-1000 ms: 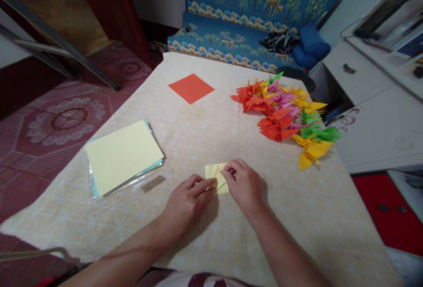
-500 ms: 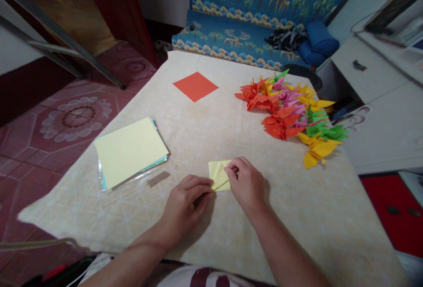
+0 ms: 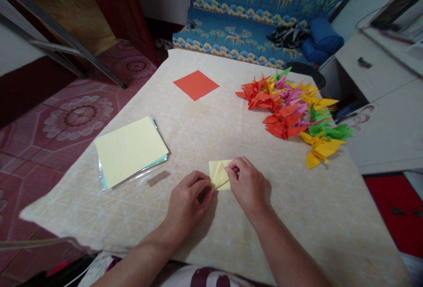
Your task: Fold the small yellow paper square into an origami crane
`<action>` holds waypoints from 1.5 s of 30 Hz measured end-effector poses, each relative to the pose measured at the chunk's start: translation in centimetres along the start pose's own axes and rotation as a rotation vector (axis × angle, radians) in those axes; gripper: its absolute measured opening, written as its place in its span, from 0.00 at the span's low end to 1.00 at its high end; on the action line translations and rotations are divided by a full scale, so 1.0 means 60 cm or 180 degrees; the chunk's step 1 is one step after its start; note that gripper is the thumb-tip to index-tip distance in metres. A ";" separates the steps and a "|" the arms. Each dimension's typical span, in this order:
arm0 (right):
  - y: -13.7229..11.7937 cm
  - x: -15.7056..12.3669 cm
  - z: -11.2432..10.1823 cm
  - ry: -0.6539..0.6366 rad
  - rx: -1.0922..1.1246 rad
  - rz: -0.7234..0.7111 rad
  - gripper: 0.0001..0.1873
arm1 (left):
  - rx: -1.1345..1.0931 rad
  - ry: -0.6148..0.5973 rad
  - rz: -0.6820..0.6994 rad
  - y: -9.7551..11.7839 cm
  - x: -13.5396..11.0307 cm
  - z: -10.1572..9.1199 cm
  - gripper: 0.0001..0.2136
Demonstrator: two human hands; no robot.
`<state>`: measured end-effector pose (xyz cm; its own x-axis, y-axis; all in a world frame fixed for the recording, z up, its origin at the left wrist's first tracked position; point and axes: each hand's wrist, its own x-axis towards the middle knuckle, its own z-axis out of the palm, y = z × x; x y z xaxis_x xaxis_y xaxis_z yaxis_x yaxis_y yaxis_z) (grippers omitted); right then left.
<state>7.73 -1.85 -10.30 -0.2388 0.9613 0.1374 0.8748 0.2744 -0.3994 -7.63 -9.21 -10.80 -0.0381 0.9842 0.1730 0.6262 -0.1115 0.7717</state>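
Showed, inside the left edge of the table (image 3: 125,218), a stack of sheets (image 3: 132,152), pale yellow on top, blue-green beneath, with a brownish strip (image 3: 158,178) near it. Gripped with the left hand (image 3: 188,199), thumb and fingertips brought together, the near left corner of a folded yellow paper (image 3: 216,169). Displayed toward the far edge an orange-red square (image 3: 196,85), flat, one corner aimed at the near edge. Held the folded yellow paper in from the table's near edge, well apart from both side edges: pale, small, squarish, with creases fanning from the left fingertips and a diagonal ridge rising rightward; was partly hidden by fingers. Pinched with the right hand (image 3: 247,185), thumb against forefinger, the paper's right side. Massed toward the right edge many folded birds (image 3: 284,119), red, yellow, pink and green.
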 end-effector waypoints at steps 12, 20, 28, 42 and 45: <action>0.000 -0.001 0.000 -0.0012 -0.0043 -0.0002 0.04 | 0.0467 -0.0007 -0.0407 0.027 0.005 0.008 0.05; 0.002 -0.003 0.003 0.0000 -0.0034 -0.0013 0.04 | 0.1074 -0.0064 -0.0543 0.036 0.012 0.016 0.01; 0.002 -0.003 0.004 0.0020 -0.0061 -0.0017 0.04 | 0.0930 -0.0054 -0.0455 0.028 0.012 0.018 0.08; 0.002 -0.006 0.005 -0.0027 -0.0065 -0.0059 0.04 | 0.1181 -0.0122 -0.0509 0.034 0.015 0.023 0.09; 0.003 -0.006 0.005 -0.0050 -0.0055 -0.0079 0.04 | 0.1247 -0.0124 -0.0565 0.035 0.015 0.024 0.08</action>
<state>7.82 -2.12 -10.70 -0.2669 0.9545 0.1328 0.8757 0.2977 -0.3801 -5.25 -8.37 -9.90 -0.1471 0.9887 0.0295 0.8613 0.1134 0.4953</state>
